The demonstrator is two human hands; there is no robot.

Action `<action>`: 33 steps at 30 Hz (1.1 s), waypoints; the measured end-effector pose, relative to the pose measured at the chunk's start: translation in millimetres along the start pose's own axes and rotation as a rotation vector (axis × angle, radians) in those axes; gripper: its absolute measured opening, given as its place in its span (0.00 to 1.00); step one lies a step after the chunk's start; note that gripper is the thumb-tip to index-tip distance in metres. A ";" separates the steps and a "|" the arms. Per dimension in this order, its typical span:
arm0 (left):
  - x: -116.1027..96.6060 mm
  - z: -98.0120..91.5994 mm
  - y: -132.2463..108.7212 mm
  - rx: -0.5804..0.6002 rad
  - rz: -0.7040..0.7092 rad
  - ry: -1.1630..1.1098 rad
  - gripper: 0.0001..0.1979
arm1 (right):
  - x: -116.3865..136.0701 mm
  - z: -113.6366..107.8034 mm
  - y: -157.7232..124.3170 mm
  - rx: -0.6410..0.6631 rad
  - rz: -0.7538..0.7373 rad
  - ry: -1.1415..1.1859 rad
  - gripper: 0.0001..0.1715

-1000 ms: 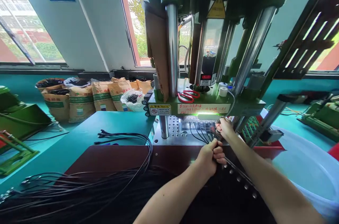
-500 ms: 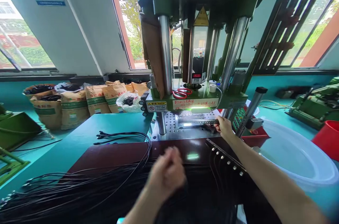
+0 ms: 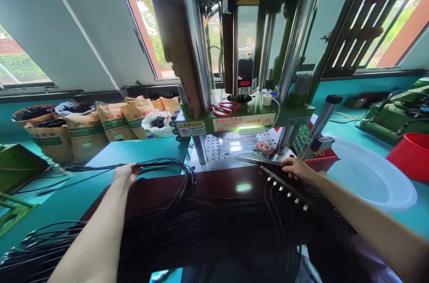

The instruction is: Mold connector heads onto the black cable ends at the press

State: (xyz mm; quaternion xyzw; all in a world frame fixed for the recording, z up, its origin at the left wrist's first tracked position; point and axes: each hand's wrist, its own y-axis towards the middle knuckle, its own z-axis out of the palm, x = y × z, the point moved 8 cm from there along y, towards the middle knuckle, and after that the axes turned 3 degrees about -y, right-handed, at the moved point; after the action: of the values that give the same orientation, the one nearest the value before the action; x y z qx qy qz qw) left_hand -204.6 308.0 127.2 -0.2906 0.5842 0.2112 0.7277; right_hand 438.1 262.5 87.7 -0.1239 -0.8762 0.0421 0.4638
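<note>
My left hand [image 3: 124,173] has swung out from the middle to ten o'clock, and its grip is closed on the ends of the black cables [image 3: 161,166] on the worktop [image 3: 110,151]. My right hand [image 3: 296,168] has drawn back off the press plate [image 3: 217,154] to one o'clock. Its fingers lie over the cable bar [image 3: 284,187], but I cannot tell whether that grip clamps.

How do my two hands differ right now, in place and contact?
The left hand lies far left, on loose black cable ends over the teal table. The right hand touches the studded fixture bar beside the press plate. Both are bare.
</note>
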 end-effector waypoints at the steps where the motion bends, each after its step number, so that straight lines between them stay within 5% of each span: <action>1: 12.8 -3.0 2.7 -0.012 -0.071 0.062 0.11 | 0.3 -1.0 0.5 -0.005 -0.012 -0.079 0.10; 7: 32.3 -6.2 10.9 0.029 -0.259 0.381 0.09 | 37.4 -18.7 -35.9 -0.045 -0.221 -0.399 0.14; 9: 26.4 4.9 4.3 0.100 -0.255 0.443 0.08 | 43.6 -18.2 -64.4 0.135 -0.245 -0.510 0.08; 11: 18.0 28.3 -17.0 0.229 -0.182 0.463 0.08 | 37.5 -8.2 -99.6 0.450 -0.231 -0.682 0.08; 13: 10.7 67.0 -62.2 0.479 -0.042 0.474 0.11 | 33.4 -8.6 -125.4 0.549 -0.215 -0.813 0.15; 16: 26.5 128.3 -178.1 1.057 0.035 0.595 0.17 | 38.5 -12.4 -135.1 0.450 -0.215 -0.942 0.21; 18: 48.6 151.1 -264.0 1.470 0.048 0.741 0.17 | 44.5 -14.2 -127.5 0.372 -0.200 -1.006 0.21; 20: 59.9 163.8 -322.2 1.671 0.198 0.811 0.16 | 54.5 -21.0 -111.9 0.254 -0.174 -1.032 0.20; 23: 71.7 176.2 -358.0 1.698 0.358 0.839 0.16 | 75.9 -32.7 -85.2 0.075 -0.187 -0.987 0.14; 25: 81.8 181.5 -361.3 1.648 0.311 0.820 0.17 | 91.0 -36.0 -68.4 0.002 -0.229 -0.958 0.12; 30: 121.2 191.2 -378.7 1.589 -0.415 0.497 0.25 | 128.7 -25.9 -23.4 -0.045 -0.364 -0.867 0.16; 33: 125.8 215.6 -396.8 1.545 -0.679 0.179 0.27 | 147.6 -9.0 9.7 -0.013 -0.419 -0.804 0.15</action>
State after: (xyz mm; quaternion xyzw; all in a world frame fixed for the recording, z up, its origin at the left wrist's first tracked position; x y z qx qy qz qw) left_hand 237.7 153.9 106.7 0.1129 0.5010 -0.5008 0.6968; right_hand 367.6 309.2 209.5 0.0794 -0.9932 -0.0136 0.0844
